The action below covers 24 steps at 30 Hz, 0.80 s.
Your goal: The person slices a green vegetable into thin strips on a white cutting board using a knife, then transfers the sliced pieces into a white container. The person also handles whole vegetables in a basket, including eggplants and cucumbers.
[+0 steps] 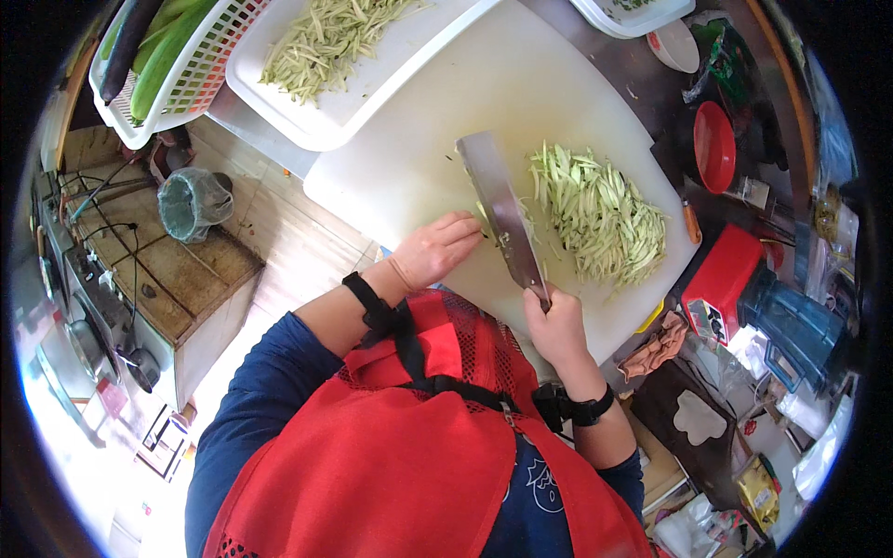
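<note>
My right hand (556,322) grips the handle of a Chinese cleaver (499,202), whose broad blade points away over the white cutting board (391,188). My left hand (439,247) is beside the blade with its fingers bent together. Its fingertips are on a small piece of green vegetable (483,211), mostly hidden by the hand and the cleaver. To the right of the blade, pale green vegetable shreds (603,216) lie heaped on the board. A few loose strips lie between the heap and the cleaver.
A white tray (335,136) of vegetable shreds overlaps the board's far left. Beyond it, a white plastic basket (199,77) holds long green and dark vegetables. On the right are a wooden-handled tool (691,222), a red bowl (714,148) and a red blender (725,282). A lined bin (190,206) is at left.
</note>
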Tool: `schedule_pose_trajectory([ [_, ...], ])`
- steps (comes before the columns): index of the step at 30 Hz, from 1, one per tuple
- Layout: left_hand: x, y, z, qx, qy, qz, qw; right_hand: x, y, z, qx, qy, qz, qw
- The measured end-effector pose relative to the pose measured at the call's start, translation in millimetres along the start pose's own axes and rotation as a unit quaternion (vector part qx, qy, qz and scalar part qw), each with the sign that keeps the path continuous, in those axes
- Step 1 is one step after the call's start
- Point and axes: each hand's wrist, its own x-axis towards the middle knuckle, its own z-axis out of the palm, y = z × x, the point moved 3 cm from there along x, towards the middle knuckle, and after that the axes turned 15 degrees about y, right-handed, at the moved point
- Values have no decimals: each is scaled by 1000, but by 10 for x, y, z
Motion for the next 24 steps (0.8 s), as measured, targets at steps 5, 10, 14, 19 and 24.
schedule_pose_trajectory([
  [5,1,3,-8,0,1,-5,1000,-60,-89,-113,-27,-35,-9,999],
  [10,4,10,-11,3,7,-1,1000,6,-125,-64,-27,-48,-16,998],
  [14,1,16,-7,-9,6,-18,1000,125,-114,117,46,-16,-67,997],
  [19,30,9,-6,-2,8,-9,1000,160,16,215,12,-17,16,1000],
  [24,35,14,-18,5,13,-6,1000,55,10,77,36,24,9,999],
])
